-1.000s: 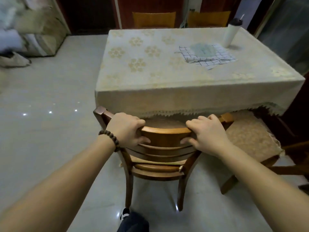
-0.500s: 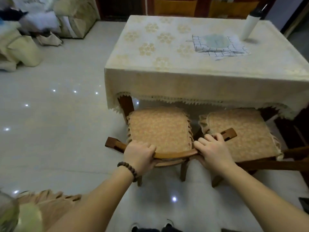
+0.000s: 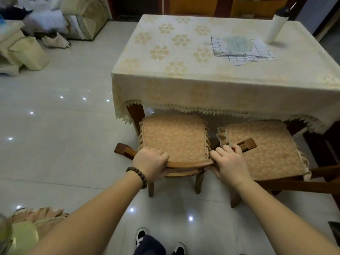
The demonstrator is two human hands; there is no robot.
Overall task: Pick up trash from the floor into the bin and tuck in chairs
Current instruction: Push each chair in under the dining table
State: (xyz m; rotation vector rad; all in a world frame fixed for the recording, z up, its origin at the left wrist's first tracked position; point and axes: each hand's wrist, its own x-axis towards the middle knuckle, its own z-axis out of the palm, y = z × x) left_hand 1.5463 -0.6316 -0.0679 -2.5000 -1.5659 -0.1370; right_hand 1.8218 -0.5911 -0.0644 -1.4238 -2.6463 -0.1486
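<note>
A wooden chair (image 3: pixel 173 137) with a patterned orange seat cushion stands in front of the table (image 3: pixel 202 85), its front edge at the tablecloth's lace hem. My left hand (image 3: pixel 150 165) grips the curved top rail of its back on the left. My right hand (image 3: pixel 229 162) grips the same rail on the right. A second cushioned chair (image 3: pixel 266 150) stands beside it to the right, turned sideways with its back towards the right, its seat partly under the cloth.
A cream bin (image 3: pixel 30 52) stands on the floor at far left near bags and a covered sofa (image 3: pixel 84 17). On the table lie a checked cloth (image 3: pixel 257 54) and a white bottle (image 3: pixel 276 26). Another cushioned seat (image 3: pixel 36 216) shows at bottom left. My shoes (image 3: pixel 141 236) are below.
A second ago the chair's seat was deep under the tablecloth; it now stands out with the whole cushion showing. Since half a second ago, almost nothing has shifted. Both hands keep their grip.
</note>
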